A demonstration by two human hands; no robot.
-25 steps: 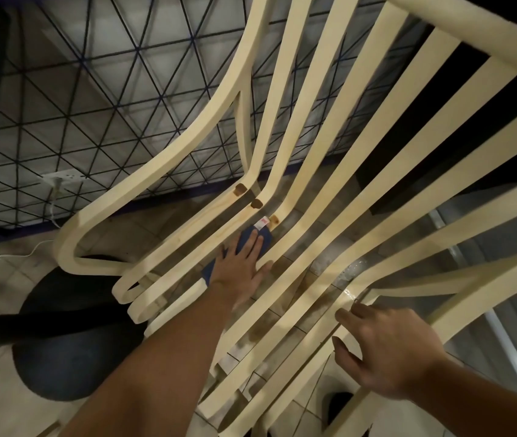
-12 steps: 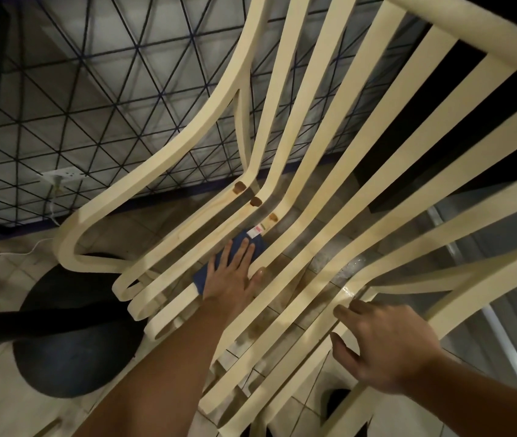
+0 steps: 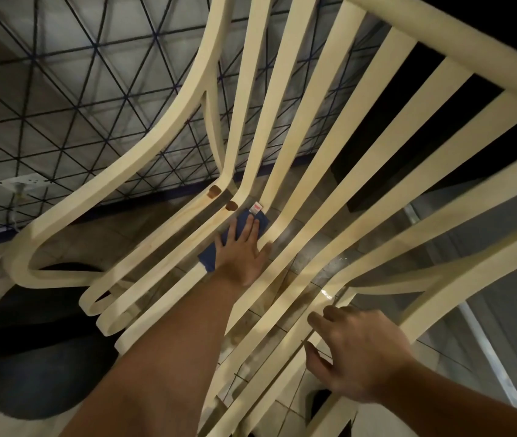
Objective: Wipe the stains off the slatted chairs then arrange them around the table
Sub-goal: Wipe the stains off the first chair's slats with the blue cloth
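Cream slatted chair [image 3: 329, 152] fills the view above a tiled floor [image 3: 71, 238]. The left hand [image 3: 244, 247] presses a blue cloth [image 3: 207, 259] (white tag at its far corner) flat on the seat slats. The right hand [image 3: 358, 351] curls round a near slat.

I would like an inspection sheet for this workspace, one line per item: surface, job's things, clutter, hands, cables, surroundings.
Surface: tiled floor, seen between the slats.
Job's things: cream slatted chair; two brown stains near the bend between seat and back; blue cloth with a small tag, lying on the slats.
Clutter: nothing seen.
Hands: left hand presses flat on the cloth; right hand grips a slat at the near side of the seat.
Cables: white cable hangs from a white socket strip on the wall.
Surroundings: wall with dark triangle grid; dark round object on the floor at the left.
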